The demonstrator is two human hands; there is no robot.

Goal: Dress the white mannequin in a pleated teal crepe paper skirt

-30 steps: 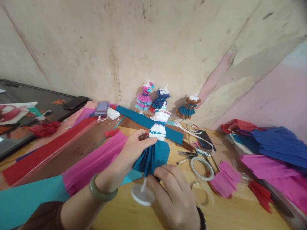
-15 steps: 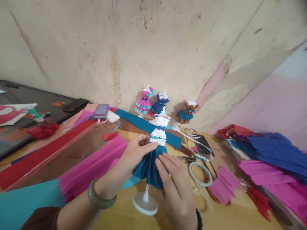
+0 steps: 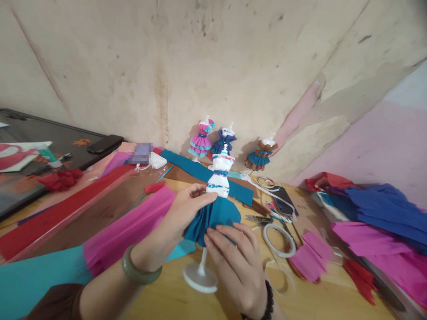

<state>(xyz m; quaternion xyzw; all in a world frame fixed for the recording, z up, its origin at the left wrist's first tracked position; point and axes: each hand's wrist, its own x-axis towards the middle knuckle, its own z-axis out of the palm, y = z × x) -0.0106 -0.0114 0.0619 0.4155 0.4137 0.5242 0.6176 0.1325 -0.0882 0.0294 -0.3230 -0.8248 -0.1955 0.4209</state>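
A small white mannequin [image 3: 219, 181] on a round white base [image 3: 200, 279] stands in front of me, with teal tape bands around its waist and hips. A gathered teal crepe paper skirt [image 3: 213, 216] hangs below its hips. My left hand [image 3: 187, 209] grips the skirt's top edge against the mannequin, thumb in front and fingers partly behind. Lower down, my right hand [image 3: 236, 258] holds the skirt near its hem, fingers on the front; its thumb is hidden. The skirt's right side bulges outward above those fingers.
Three dressed mannequins, one in pink [image 3: 200, 141], stand by the wall. Right of my hands lie a tape roll [image 3: 279, 240], thread snips [image 3: 260, 219], a phone [image 3: 283, 201] and pink paper [image 3: 312, 257]. Crepe sheets, including red [image 3: 66, 209] and blue [image 3: 387, 213], cover both sides.
My right hand has moved down and slightly left along the skirt. The skirt's right side has lifted and flared out. The left hand keeps its grip at the top.
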